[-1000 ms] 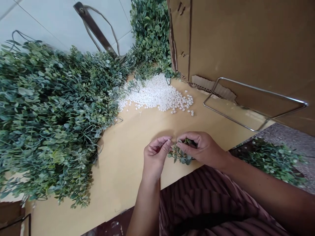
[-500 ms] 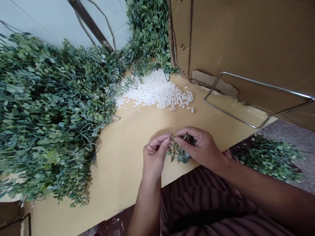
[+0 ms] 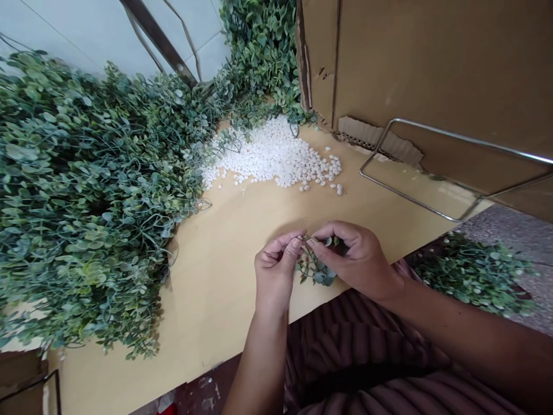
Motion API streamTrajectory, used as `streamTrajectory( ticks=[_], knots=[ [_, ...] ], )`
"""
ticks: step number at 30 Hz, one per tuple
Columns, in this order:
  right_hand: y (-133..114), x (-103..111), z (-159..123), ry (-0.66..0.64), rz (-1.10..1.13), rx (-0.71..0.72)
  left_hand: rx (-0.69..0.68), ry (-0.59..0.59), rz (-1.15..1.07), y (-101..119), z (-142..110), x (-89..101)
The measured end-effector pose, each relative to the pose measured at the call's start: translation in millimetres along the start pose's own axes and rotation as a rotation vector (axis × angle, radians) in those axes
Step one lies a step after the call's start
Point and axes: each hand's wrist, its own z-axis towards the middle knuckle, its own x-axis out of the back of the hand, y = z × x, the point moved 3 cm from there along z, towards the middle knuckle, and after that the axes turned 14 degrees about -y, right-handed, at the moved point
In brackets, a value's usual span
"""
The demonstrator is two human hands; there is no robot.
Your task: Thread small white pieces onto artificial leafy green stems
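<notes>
Close to the near edge of the tabletop, my right hand point(image 3: 352, 253) pinches an artificial leaf sprig point(image 3: 322, 272) by its stem, thumb against fingers. Green leaves hang below and behind its fingertips. Facing it, my left hand point(image 3: 279, 259) is closed in a pinch, its fingertips almost touching the right ones at the stem's end. Whatever lies between the left fingertips is too small and covered to name. Beyond both hands spreads a heap of small white plastic pieces point(image 3: 276, 153), with several loose ones at its right side.
A big mass of artificial greenery point(image 3: 99, 202) covers the left side, with more greenery point(image 3: 263, 52) at the back. A cardboard box point(image 3: 432, 69) stands at right behind a bent metal wire frame point(image 3: 415, 200). Further leaf sprigs point(image 3: 479, 274) lie low at the right, beside my lap.
Both hands stay pinched together at the sprig's stem, with only slight finger movement. The view has shifted a little.
</notes>
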Motion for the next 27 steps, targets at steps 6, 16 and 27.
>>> streamTrajectory(
  ticks=[6, 16, 27],
  knots=[
    [-0.1, 2.0, -1.0, 0.014, 0.036, -0.004, -0.009, -0.014, -0.004, -1.3, 1.6, -1.4],
    [1.7, 1.7, -2.2, 0.048, 0.04, 0.037, -0.018, -0.032, -0.046, -2.0, 2.2, -4.9],
    [2.1, 3.7, -2.7, 0.05, 0.013, 0.043, 0.009, -0.034, -0.098, 1.7, 3.3, -8.2]
  ],
)
